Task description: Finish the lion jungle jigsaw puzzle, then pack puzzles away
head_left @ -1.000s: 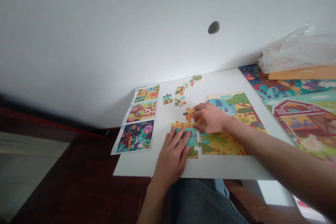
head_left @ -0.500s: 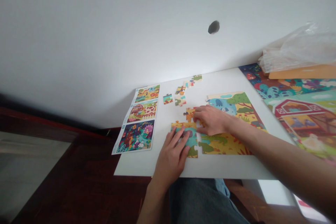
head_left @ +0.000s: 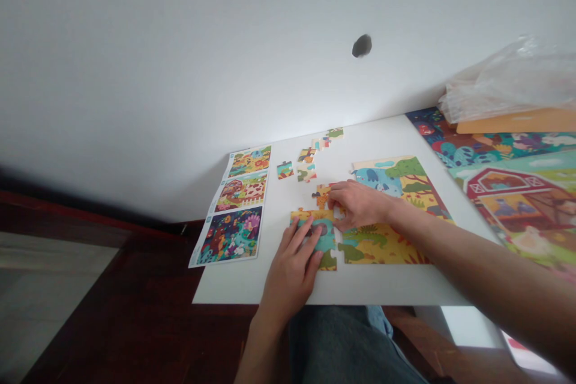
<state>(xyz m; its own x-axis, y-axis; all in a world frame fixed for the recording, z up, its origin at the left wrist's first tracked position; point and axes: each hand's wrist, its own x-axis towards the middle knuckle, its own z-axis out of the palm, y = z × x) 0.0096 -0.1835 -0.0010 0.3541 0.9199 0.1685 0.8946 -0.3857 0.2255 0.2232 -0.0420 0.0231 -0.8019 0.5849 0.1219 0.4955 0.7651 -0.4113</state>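
Observation:
My left hand (head_left: pixel 290 264) lies with spread fingers on a joined block of jigsaw pieces (head_left: pixel 328 259), teal, yellow and green. Just above that block, my right hand (head_left: pixel 357 201) has its fingers bent and pinched at an orange puzzle piece (head_left: pixel 322 197) with a spotted pattern; the fingers hide part of it. To the right, under my right wrist, lies a larger joined puzzle section (head_left: pixel 382 252) with blue elephants, a tree and a green crocodile. A narrow gap separates it from the left block.
Several loose pieces, including a teal one (head_left: pixel 285 170), lie toward the wall. A picture sheet (head_left: pixel 211 246) overhangs the white table's (head_left: pixel 234 285) left edge. At right are a barn puzzle (head_left: pixel 535 192), a dark puzzle (head_left: pixel 427 129) and a clear plastic bag (head_left: pixel 508 84).
The view has shifted slightly, so the table appears a little further left. Both hands remain at the same pieces, with barely any visible movement.

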